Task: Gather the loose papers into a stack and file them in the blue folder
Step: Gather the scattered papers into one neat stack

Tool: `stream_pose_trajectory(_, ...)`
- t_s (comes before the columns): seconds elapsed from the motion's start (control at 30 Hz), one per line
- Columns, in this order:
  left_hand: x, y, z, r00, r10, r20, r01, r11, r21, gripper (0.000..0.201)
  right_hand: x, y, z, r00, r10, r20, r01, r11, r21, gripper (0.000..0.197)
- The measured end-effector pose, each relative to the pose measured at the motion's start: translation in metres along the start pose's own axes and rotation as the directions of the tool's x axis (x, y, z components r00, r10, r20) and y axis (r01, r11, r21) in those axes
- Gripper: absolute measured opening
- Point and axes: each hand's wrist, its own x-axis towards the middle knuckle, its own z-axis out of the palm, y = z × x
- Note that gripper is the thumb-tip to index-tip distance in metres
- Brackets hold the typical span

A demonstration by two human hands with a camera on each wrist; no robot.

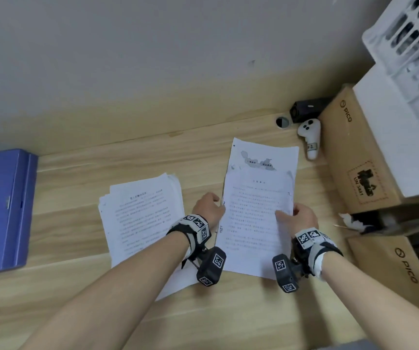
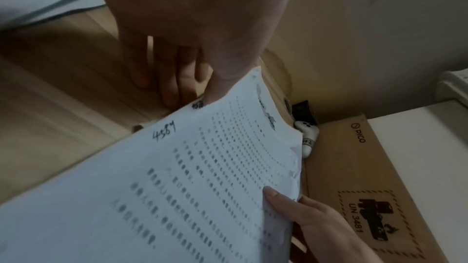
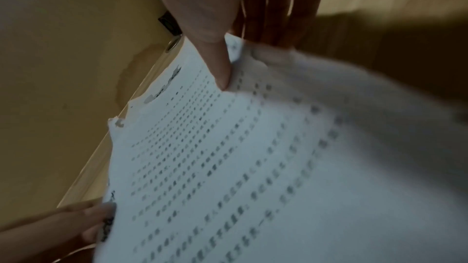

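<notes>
A printed sheet (image 1: 254, 218) is lifted over the wooden desk between both hands. My left hand (image 1: 209, 207) pinches its left edge, thumb on top and fingers under it, as the left wrist view shows (image 2: 215, 87). My right hand (image 1: 302, 215) pinches the right edge, thumb (image 3: 220, 67) pressed on the text. Another sheet with a grey map figure (image 1: 261, 157) lies beneath and beyond it. A fanned pile of papers (image 1: 142, 218) lies on the desk to the left. The closed blue folder (image 1: 1, 210) lies at the far left.
Brown PICO cardboard boxes (image 1: 360, 157) stand along the right side, with a white crate (image 1: 410, 46) above. A white controller (image 1: 310, 137), a black box (image 1: 307, 108) and a cable hole (image 1: 282, 121) sit by the back wall. The desk's front strip (image 1: 203, 324) is bare wood.
</notes>
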Motion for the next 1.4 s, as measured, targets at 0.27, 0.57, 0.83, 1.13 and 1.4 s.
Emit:
stream_pose_trajectory(0.27, -0.005, -0.017, -0.001, 0.999, -0.038, -0.034, 0.032, 0.987, -0.159, 0.033, 0.003, -0.007, 0.008, 0.991, -0.135, 0.006, 0.129, 0.962, 0.239, 0.009)
stream_pose_trajectory(0.57, -0.042, -0.061, -0.036, 0.997, -0.009, -0.075, -0.026, 0.890, -0.456, 0.031, -0.029, -0.044, 0.038, 0.960, -0.268, 0.087, 0.218, 0.903, 0.369, 0.012)
stream_pose_trajectory(0.83, -0.091, -0.136, -0.083, 0.958, -0.129, -0.257, 0.007, 0.904, -0.428, 0.054, -0.085, -0.079, 0.116, 0.914, -0.333, 0.232, 0.285, 0.934, 0.216, 0.049)
stream_pose_trajectory(1.13, -0.134, -0.224, -0.126, 0.897, -0.244, -0.370, 0.203, 0.968, -0.145, 0.038, -0.131, -0.110, 0.179, 0.860, -0.376, 0.345, 0.459, 0.866, -0.199, 0.051)
stream_pose_trajectory(1.4, -0.117, -0.233, -0.145, 0.919, -0.281, -0.276, 0.186, 0.927, -0.325, 0.059, -0.125, -0.109, 0.187, 0.893, -0.402, 0.201, 0.443, 0.861, -0.249, 0.046)
